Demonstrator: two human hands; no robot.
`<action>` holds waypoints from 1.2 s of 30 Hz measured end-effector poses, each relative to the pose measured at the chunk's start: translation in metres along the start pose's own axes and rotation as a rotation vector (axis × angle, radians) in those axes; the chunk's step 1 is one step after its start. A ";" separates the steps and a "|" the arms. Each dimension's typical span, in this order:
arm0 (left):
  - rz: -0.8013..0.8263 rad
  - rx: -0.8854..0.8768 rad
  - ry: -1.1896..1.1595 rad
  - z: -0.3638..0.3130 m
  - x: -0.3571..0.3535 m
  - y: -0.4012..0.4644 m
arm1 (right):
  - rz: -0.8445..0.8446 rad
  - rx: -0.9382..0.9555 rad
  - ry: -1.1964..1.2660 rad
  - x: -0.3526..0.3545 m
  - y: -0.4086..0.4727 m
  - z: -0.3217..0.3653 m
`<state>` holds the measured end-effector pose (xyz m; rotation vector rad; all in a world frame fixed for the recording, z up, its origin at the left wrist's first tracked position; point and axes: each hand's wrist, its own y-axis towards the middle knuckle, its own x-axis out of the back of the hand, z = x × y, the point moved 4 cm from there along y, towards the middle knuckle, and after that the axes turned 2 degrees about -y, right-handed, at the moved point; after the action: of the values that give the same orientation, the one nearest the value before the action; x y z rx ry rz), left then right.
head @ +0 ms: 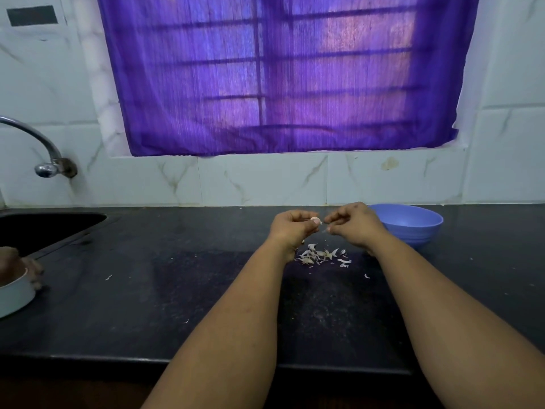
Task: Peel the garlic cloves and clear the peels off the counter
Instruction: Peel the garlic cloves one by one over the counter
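My left hand [290,227] pinches a pale garlic clove [315,219] between thumb and fingers, raised a little above the dark counter [177,290]. Facing it, my right hand [352,224] has curled fingers that pinch a thin strip of peel [325,228] at the clove's side. Beneath both hands lies a small heap of white garlic peels [320,256] on the counter. A few stray flakes lie apart, one [108,278] to the left and one [366,276] to the right.
A blue plastic bowl [413,224] stands just right of my right hand, its inside hidden. A sink [44,228] and a tap [44,166] are at the far left. A pale round container [14,293] sits at the left edge. The counter's front edge [118,358] runs below.
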<state>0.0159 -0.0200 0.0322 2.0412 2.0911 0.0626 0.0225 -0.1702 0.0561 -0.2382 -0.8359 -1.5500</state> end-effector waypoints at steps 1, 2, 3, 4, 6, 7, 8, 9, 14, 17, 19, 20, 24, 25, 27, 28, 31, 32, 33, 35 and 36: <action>-0.005 -0.003 0.008 0.000 0.000 0.000 | -0.011 -0.007 0.000 0.001 -0.001 0.000; -0.008 -0.005 0.017 0.000 0.000 0.000 | -0.022 -0.015 0.003 0.002 -0.001 0.001; -0.008 -0.007 0.029 0.000 0.001 -0.001 | -0.032 -0.023 0.018 0.003 -0.001 0.001; -0.006 -0.009 0.038 -0.001 0.001 -0.001 | -0.044 -0.024 0.036 0.004 -0.001 0.001; -0.006 -0.012 0.035 -0.002 0.001 -0.002 | -0.064 -0.027 0.078 0.006 -0.001 0.001; -0.009 -0.011 0.027 -0.003 0.001 -0.003 | -0.070 -0.033 0.090 0.006 0.000 0.000; -0.014 -0.011 0.023 -0.003 0.001 -0.004 | -0.070 -0.040 0.103 0.005 0.001 0.000; -0.022 -0.016 0.030 -0.004 0.002 -0.005 | -0.060 -0.052 0.136 0.003 0.003 0.000; -0.034 -0.088 0.105 -0.006 0.003 -0.006 | 0.115 -0.057 0.458 -0.015 0.001 0.009; -0.018 -0.114 0.126 -0.009 0.001 -0.007 | 0.099 -0.043 0.450 -0.015 -0.001 0.009; -0.010 -0.125 0.125 -0.010 0.000 -0.007 | 0.113 -0.090 0.554 -0.013 -0.001 0.008; -0.011 -0.133 0.122 -0.009 -0.001 -0.007 | 0.137 -0.130 0.626 -0.013 -0.001 0.007; -0.031 -0.155 0.140 -0.009 0.001 -0.004 | 0.271 -0.307 0.859 -0.016 -0.002 0.005; -0.034 -0.154 0.140 -0.009 0.001 -0.004 | 0.292 -0.330 0.882 -0.016 -0.002 0.004; -0.034 -0.141 0.137 -0.008 0.001 -0.004 | 0.312 -0.355 0.900 -0.017 -0.001 0.002; -0.029 -0.135 0.141 -0.008 0.001 -0.004 | 0.316 -0.360 0.898 -0.016 -0.001 0.001; 0.002 -0.130 0.140 -0.007 -0.001 -0.005 | 0.325 -0.363 0.899 -0.016 0.000 0.000; 0.006 -0.135 0.135 -0.007 -0.002 -0.004 | 0.328 -0.364 0.906 -0.015 0.000 0.001; 0.011 -0.140 0.132 -0.008 -0.002 -0.005 | 0.330 -0.365 0.918 -0.015 -0.001 0.001; 0.033 -0.143 0.112 -0.011 -0.003 -0.005 | 0.321 -0.377 0.949 -0.013 -0.002 0.002; 0.044 -0.137 0.100 -0.011 -0.004 -0.005 | 0.310 -0.390 0.969 -0.012 -0.002 0.002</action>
<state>0.0088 -0.0225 0.0422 2.0410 2.0374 0.3128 0.0223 -0.1598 0.0497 0.1126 0.2568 -1.2965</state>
